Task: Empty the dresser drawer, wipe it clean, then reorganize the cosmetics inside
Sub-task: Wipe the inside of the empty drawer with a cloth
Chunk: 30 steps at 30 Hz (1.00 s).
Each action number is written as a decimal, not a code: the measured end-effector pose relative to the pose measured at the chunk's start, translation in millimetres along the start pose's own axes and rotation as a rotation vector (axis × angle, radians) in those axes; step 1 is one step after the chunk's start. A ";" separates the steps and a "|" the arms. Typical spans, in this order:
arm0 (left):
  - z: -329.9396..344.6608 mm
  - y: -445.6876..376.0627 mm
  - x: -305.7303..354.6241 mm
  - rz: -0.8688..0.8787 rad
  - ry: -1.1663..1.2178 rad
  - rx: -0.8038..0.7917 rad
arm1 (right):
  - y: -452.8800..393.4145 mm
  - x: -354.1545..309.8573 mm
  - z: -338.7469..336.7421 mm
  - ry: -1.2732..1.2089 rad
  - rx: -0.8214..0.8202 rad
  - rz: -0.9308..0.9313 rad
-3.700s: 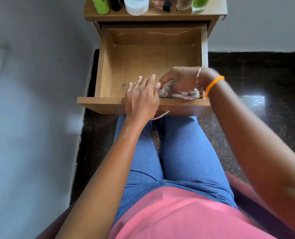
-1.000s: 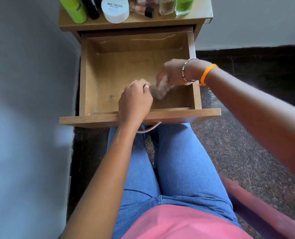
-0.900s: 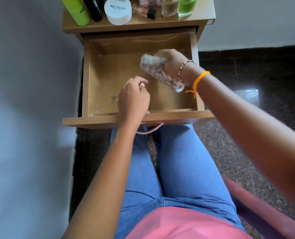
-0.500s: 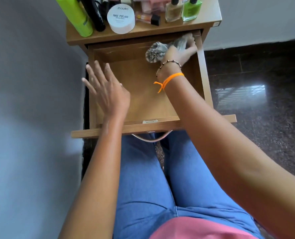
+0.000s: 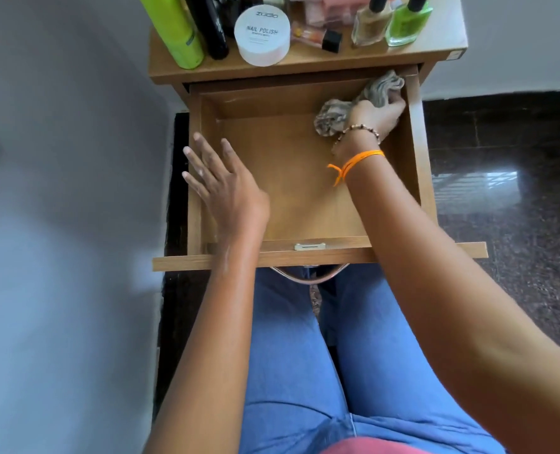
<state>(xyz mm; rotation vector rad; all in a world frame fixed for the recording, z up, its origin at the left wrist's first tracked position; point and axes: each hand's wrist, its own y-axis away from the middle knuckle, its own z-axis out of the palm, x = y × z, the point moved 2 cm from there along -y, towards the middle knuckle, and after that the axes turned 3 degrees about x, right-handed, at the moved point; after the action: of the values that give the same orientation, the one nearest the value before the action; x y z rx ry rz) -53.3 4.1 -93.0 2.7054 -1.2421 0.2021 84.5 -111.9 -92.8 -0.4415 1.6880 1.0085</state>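
The wooden drawer (image 5: 416, 165) is pulled out over my lap, and nothing lies in it but the cloth. My right hand (image 5: 375, 117) grips a crumpled patterned cloth (image 5: 337, 114) and presses it into the drawer's back right corner. My left hand (image 5: 226, 185) hovers with fingers spread over the drawer's left side, holding nothing. The cosmetics stand on the dresser top (image 5: 304, 62): a lime bottle (image 5: 173, 27), a black bottle (image 5: 211, 27), a white nail polish tub (image 5: 261, 36), a small tube (image 5: 318, 37) lying flat, a gold polish bottle (image 5: 370, 22) and a green polish bottle (image 5: 408, 22).
A pale wall (image 5: 59, 191) runs close along the dresser's left. Dark polished stone floor (image 5: 501, 191) lies to the right. My knees in blue jeans (image 5: 304, 355) sit under the drawer front, where a thin metal handle (image 5: 308, 278) hangs.
My right hand carried the cloth from the drawer's front right up to the back right corner. My left hand let go of the drawer front and lifted open over the left side.
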 end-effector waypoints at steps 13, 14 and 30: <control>-19.6 -3.4 -32.8 0.076 0.224 0.033 | 79.1 32.6 61.1 0.527 -0.832 -0.246; -22.5 -1.1 -35.3 0.061 0.271 0.046 | 71.7 30.0 57.5 0.450 -0.712 -0.167; -19.5 -9.4 -49.4 -0.060 0.618 0.041 | 112.5 50.6 71.9 0.822 -0.816 -0.429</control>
<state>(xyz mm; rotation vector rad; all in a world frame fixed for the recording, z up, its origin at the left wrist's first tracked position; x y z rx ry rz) -79.2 50.6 -84.0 2.4062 -0.9668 0.9729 28.9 19.5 -99.0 -1.8710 1.6535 1.2375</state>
